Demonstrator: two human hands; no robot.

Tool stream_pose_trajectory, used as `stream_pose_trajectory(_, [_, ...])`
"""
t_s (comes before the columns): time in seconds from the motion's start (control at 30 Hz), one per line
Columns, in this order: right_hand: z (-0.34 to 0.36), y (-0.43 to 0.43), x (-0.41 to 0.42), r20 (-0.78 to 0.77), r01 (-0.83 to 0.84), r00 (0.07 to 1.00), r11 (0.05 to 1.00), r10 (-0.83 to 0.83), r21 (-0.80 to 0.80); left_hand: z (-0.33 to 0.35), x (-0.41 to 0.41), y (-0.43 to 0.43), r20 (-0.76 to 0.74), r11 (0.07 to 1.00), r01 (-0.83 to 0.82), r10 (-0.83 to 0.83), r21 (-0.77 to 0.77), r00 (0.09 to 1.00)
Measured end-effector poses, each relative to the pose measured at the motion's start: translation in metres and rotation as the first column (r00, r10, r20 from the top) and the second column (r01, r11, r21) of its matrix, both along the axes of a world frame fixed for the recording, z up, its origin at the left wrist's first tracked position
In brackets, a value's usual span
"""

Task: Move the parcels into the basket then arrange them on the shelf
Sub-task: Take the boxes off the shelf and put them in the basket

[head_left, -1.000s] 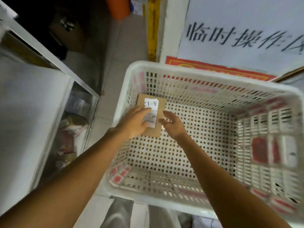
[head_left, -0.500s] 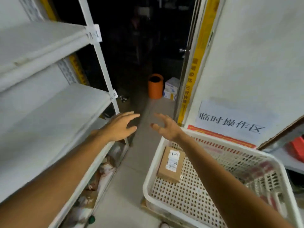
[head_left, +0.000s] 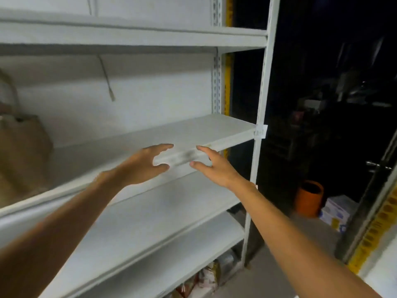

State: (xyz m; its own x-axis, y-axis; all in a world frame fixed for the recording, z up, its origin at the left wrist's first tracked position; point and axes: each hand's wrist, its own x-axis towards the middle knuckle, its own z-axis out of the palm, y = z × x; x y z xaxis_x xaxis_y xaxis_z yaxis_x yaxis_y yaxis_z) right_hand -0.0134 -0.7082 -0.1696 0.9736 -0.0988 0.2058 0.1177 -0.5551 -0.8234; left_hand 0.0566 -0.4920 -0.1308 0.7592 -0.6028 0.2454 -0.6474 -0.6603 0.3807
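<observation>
Shelf [head_left: 193, 132] in the middle of the white rack [head_left: 150, 37] is where both hands are. The left hand [head_left: 141, 165] and right hand [head_left: 214, 168] sit side by side at its front edge, toward the right end, with a small gap between them. Both are spread wide, fingers straight, thumbs dropped below the edge, holding nothing. Can't tell if the fingertips actually touch the board, that bit is smeared.

There's a tan bag [head_left: 19, 147] at the left end of the same shelf, and a little white tag [head_left: 261, 131] on the front right upright [head_left: 255, 168] where the shelf meets it. The lower shelf [head_left: 161, 211] runs under the arms. Some crumpled packets [head_left: 206, 278] sit at the very bottom, too blurry to say more. An orange bin [head_left: 309, 198] and a white box [head_left: 335, 211] stand on the floor [head_left: 279, 265] off to the right, well apart from the rack.
</observation>
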Motion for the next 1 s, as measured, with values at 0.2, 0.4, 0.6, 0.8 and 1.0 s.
stream_pose_trajectory(0.2, [0.042,0.064,0.033,0.076,-0.229,0.969,0.969,0.236,-0.09,0.033,-0.021,0.091,0.102,0.964,-0.265,0.265,-0.007,0.959])
stream_pose_trajectory(0.4, [0.067,0.141,0.048,0.119,-0.41,0.89,0.888,0.439,-0.208,0.05,-0.061,0.166,0.14,0.89,-0.456,0.452,-0.008,0.881])
stream_pose_trajectory(0.6, [0.083,0.22,0.049,0.122,-0.53,0.817,0.817,0.564,-0.229,0.064,-0.098,0.239,0.198,0.814,-0.581,0.57,0.0,0.798])
stream_pose_trajectory(0.8, [0.106,0.274,0.054,0.128,-0.543,0.806,0.808,0.578,-0.229,0.083,-0.11,0.308,0.216,0.78,-0.624,0.619,-0.051,0.755])
stream_pose_trajectory(1.0, [0.107,0.303,0.073,0.111,-0.492,0.847,0.846,0.519,-0.207,0.086,-0.09,0.336,0.213,0.795,-0.595,0.605,-0.116,0.767])
